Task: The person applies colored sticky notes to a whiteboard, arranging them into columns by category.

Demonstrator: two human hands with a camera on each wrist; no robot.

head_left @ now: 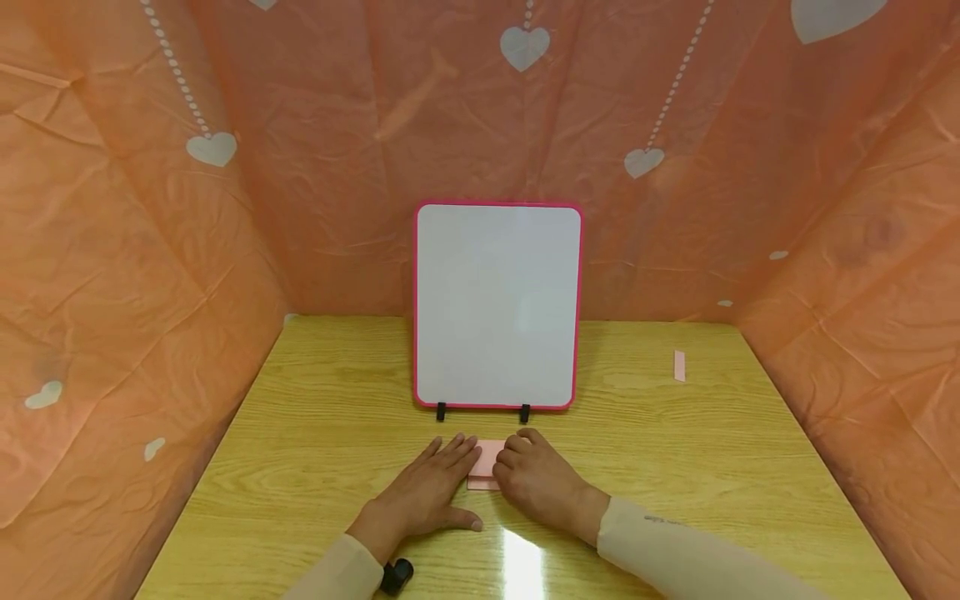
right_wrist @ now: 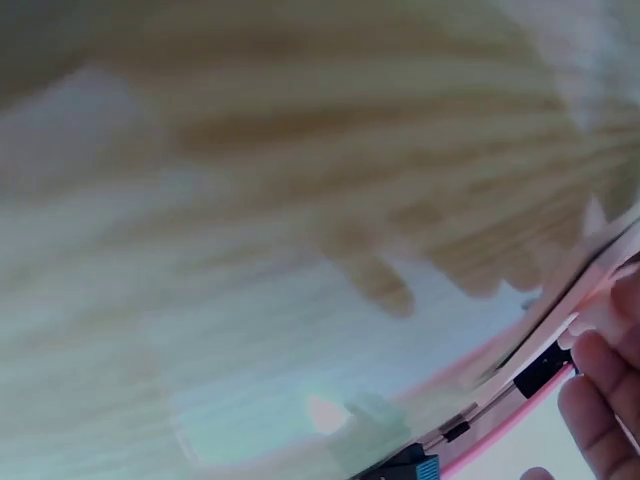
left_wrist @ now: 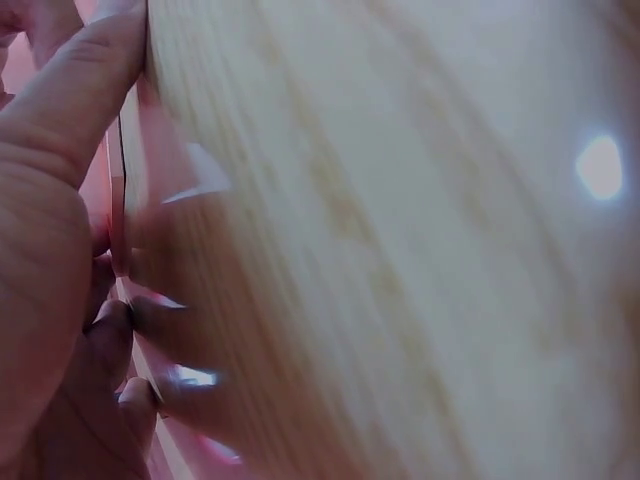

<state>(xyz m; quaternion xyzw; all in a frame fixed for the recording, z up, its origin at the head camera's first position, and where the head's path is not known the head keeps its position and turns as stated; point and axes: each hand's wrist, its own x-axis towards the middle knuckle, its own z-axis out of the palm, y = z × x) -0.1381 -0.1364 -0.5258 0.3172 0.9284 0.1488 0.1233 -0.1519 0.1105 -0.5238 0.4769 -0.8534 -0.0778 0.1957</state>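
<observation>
The paper (head_left: 487, 458), pink and with a narrow band showing along its near edge, lies on the table (head_left: 300, 467) between the two hands, in front of the board (head_left: 498, 304). The left hand (head_left: 431, 492) is spread palm down, its fingers straight and their tips at the paper's left end, its thumb out to the side on the near side; it has hold of nothing. The right hand (head_left: 538, 486) bends its fingers over the paper's right end (whether they pinch it or only press it cannot be told). The board, white with a pink rim, stands on black feet (head_left: 441, 412). A pink strip (head_left: 679, 365) lies well apart, toward the table's far right corner. Orange cloth (head_left: 337, 208) with pale hearts (head_left: 525, 48) hangs behind
</observation>
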